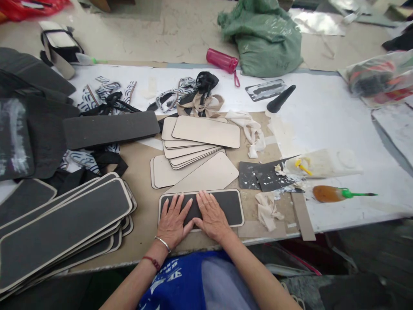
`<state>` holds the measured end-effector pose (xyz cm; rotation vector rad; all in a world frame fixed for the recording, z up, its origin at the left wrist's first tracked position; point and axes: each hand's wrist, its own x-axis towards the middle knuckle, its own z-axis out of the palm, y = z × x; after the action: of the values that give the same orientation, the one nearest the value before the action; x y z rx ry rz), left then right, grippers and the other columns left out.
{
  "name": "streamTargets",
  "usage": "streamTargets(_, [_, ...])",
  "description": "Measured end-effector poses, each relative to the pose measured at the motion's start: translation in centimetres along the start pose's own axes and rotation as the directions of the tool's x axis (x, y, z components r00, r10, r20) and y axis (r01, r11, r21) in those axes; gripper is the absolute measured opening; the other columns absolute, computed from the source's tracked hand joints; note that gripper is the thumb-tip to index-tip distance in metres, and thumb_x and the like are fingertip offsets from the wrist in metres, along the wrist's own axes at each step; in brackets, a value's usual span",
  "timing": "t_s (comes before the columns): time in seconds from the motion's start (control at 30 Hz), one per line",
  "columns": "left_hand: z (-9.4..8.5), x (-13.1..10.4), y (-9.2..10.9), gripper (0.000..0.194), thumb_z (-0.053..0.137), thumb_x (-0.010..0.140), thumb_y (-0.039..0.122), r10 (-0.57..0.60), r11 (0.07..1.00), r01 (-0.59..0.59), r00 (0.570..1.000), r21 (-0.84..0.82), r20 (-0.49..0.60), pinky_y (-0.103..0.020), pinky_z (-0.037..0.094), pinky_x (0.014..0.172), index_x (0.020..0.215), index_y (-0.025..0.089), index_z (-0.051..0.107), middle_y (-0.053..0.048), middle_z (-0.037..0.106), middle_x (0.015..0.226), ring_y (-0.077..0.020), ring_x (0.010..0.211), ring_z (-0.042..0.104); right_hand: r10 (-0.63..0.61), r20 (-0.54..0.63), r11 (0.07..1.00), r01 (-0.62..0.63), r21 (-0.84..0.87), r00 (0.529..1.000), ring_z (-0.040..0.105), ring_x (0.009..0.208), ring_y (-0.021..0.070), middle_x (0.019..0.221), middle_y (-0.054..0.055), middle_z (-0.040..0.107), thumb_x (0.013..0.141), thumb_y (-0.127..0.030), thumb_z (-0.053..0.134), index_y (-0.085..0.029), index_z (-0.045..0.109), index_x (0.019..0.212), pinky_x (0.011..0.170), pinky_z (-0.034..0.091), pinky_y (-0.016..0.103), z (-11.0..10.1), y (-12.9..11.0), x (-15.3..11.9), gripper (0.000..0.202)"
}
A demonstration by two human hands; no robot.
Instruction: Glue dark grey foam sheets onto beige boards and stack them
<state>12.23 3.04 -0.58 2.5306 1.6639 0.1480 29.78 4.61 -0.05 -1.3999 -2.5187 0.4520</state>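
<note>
Both of my hands lie flat, fingers spread and gripping nothing: my left hand (172, 221) and right hand (211, 216) press side by side on the left half of a black-faced board (226, 202), low in the centre of the frame near the table's front edge. Its dark layer sits inside a pale border all round, so I judge this piece joined and only being smoothed down. At the lower left, a stack of finished black-faced boards (61, 228) fans out, which suggests a good share is done. Just above my hands, a pile of bare tan boards (196, 146) waits uncovered, and a loose dark foam strip (111, 129) lies left of centre, so plenty remains. To the right lie a glue bottle (332, 193) and a smeared scraper tray (322, 163).
</note>
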Motion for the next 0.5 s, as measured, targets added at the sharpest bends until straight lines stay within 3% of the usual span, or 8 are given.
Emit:
streamTargets(0.23, [-0.2,0.2,0.0,0.061,0.052,0.078,0.044,0.001,1.000,-0.001,1.000,0.003,-0.005,-0.051,0.019,0.104,0.133,0.024,0.036,-0.014,0.032,0.141,-0.0318,0.132,0.022,0.084,-0.027,0.988,-0.087,-0.132,0.996,0.013,0.135,0.0238,0.144,0.015,0.026,0.087,-0.040,0.041,-0.009,0.010,0.141,0.107,0.024,0.044,-2.5,6.0,-1.4,0.071])
streamTargets(0.5, [-1.0,0.3,0.3,0.068,0.054,0.076,0.049,-0.057,0.995,0.063,0.996,-0.075,0.072,-0.049,0.016,0.106,0.136,0.029,0.029,-0.009,0.026,0.144,-0.0290,0.133,0.020,0.042,-0.091,0.986,-0.056,-0.159,0.995,0.020,0.132,0.0276,0.143,0.017,0.027,0.087,-0.041,0.039,-0.009,0.012,0.141,0.104,0.027,0.049,-2.1,8.0,-2.3,0.068])
